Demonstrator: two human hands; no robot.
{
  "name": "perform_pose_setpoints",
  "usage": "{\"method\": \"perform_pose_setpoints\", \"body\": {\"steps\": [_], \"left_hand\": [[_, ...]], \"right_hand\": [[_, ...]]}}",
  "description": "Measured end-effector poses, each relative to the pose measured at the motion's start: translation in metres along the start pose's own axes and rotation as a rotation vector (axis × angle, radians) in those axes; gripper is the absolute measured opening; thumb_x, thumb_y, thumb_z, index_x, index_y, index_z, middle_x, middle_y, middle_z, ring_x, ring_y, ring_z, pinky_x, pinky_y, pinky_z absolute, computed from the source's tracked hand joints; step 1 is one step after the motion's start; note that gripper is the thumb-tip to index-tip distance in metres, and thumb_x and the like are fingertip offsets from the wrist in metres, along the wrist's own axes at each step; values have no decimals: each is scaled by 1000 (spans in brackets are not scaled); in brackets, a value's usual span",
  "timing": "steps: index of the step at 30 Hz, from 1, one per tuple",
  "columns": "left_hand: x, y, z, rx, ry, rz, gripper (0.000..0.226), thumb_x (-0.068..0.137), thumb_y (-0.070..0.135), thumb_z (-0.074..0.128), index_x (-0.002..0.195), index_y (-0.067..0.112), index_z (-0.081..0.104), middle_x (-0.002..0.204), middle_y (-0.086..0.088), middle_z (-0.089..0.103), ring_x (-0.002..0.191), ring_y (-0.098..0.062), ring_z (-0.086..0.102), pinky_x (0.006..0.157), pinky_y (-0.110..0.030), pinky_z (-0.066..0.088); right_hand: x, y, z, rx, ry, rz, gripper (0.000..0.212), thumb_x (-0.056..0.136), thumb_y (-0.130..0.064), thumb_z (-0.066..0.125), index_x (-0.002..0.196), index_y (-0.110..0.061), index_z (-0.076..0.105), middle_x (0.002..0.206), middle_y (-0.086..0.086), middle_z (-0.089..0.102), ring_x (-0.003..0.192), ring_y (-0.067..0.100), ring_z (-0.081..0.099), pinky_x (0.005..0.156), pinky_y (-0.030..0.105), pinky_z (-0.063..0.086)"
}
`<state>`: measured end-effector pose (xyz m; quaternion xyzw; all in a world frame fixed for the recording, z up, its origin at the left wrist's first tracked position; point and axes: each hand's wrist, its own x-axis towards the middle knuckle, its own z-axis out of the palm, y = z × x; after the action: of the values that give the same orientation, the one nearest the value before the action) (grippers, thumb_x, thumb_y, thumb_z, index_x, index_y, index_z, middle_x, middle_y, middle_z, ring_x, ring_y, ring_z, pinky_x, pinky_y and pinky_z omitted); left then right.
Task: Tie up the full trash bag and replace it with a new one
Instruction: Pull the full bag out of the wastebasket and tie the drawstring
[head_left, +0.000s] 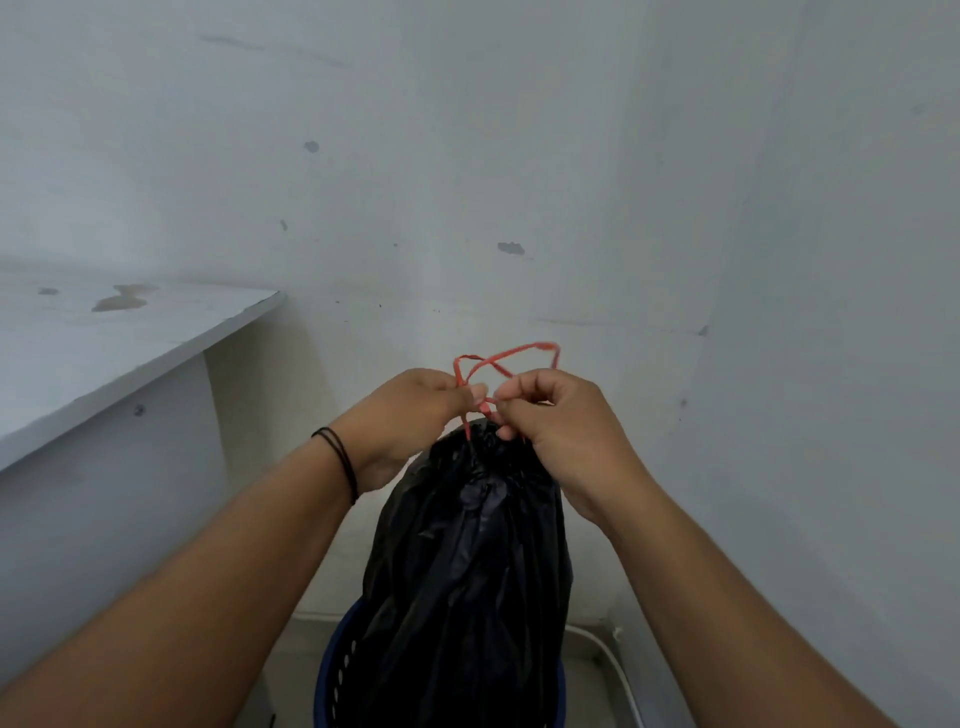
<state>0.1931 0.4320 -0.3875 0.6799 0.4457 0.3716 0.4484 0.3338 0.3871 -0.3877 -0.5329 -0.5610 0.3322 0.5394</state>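
A full black trash bag (467, 571) stands pulled up out of a blue perforated bin (337, 670) at the bottom centre. Its neck is gathered tight, and a red drawstring (506, 356) rises from it in crossed loops. My left hand (410, 415) pinches one strand of the drawstring just above the bag's neck. My right hand (561, 421) pinches the other strand right beside it, fingers curled. The two hands nearly touch over the gathered top. A black band circles my left wrist.
A white tabletop (104, 343) with a stained patch juts in from the left, its side panel dropping to the floor. White walls meet in a corner behind the bin. A white cable (613, 670) runs along the floor to the right of the bin.
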Motion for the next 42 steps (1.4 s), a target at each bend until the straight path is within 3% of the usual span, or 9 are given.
{"method": "perform_pose_setpoints", "body": {"steps": [5, 10, 15, 20, 24, 28, 33, 39, 42], "left_hand": [[-6, 9, 0, -368, -26, -91, 21, 94, 17, 54, 84, 1, 63, 81, -8, 61, 59, -7, 62, 51, -17, 50], [-7, 11, -3, -307, -42, -75, 22, 92, 21, 57, 82, 3, 65, 92, -10, 63, 83, -15, 58, 70, -23, 46], [-4, 14, 2, -226, 108, -3, 23, 91, 22, 59, 81, 3, 69, 101, -19, 68, 58, 6, 60, 48, -3, 44], [0, 15, 1, -267, 218, 7, 21, 88, 24, 63, 80, 7, 72, 100, -3, 68, 76, 4, 57, 52, -1, 43], [-7, 14, 4, -380, 220, -61, 25, 90, 21, 60, 71, 7, 67, 74, -4, 62, 46, -1, 60, 46, -13, 49], [-8, 0, -5, -285, 476, -59, 24, 90, 16, 59, 66, 14, 63, 86, -3, 64, 80, -9, 59, 74, -20, 39], [-10, -15, 3, -242, 536, -22, 26, 93, 26, 56, 71, 14, 66, 86, -5, 65, 82, -13, 57, 63, -21, 41], [-14, -4, 17, -317, 538, 117, 26, 93, 27, 56, 75, 12, 68, 80, -1, 72, 78, -11, 68, 79, -25, 51], [-10, -3, 23, -391, 522, 118, 24, 92, 29, 57, 78, 14, 69, 80, -3, 74, 82, -17, 71, 82, -30, 54]], "right_hand": [[-6, 0, 8, -281, 96, -288, 21, 80, -11, 62, 70, -29, 63, 92, -5, 60, 71, 1, 58, 65, 8, 46], [-7, 7, 12, -477, 61, -429, 12, 83, -20, 67, 78, -10, 69, 96, -6, 48, 73, 2, 52, 66, 5, 40], [-6, -6, 3, -308, 43, -217, 20, 83, -15, 61, 68, -1, 62, 92, -1, 52, 72, 2, 49, 62, 4, 35], [-18, -20, -37, -103, -54, -61, 46, 91, -39, 54, 50, -17, 53, 79, 4, 70, 76, 8, 59, 71, 21, 39], [-39, -17, -66, -285, -136, -34, 44, 92, -44, 49, 59, -14, 50, 54, -3, 53, 52, 11, 50, 58, 22, 45], [-57, 3, -96, -684, -199, -65, 45, 91, -46, 45, 56, -18, 44, 49, -6, 47, 43, 2, 38, 50, 18, 33], [-56, 36, -99, -820, -188, 34, 45, 93, -44, 47, 57, -18, 49, 57, -4, 57, 51, 2, 49, 52, 15, 37], [-39, 30, -53, -817, -89, -34, 58, 85, -65, 42, 128, -28, 53, 116, -7, 63, 112, 17, 56, 100, 41, 41], [-43, 26, -17, -745, 3, -201, 52, 83, -60, 52, 118, -22, 58, 106, -6, 64, 103, 17, 58, 92, 39, 45]]}}
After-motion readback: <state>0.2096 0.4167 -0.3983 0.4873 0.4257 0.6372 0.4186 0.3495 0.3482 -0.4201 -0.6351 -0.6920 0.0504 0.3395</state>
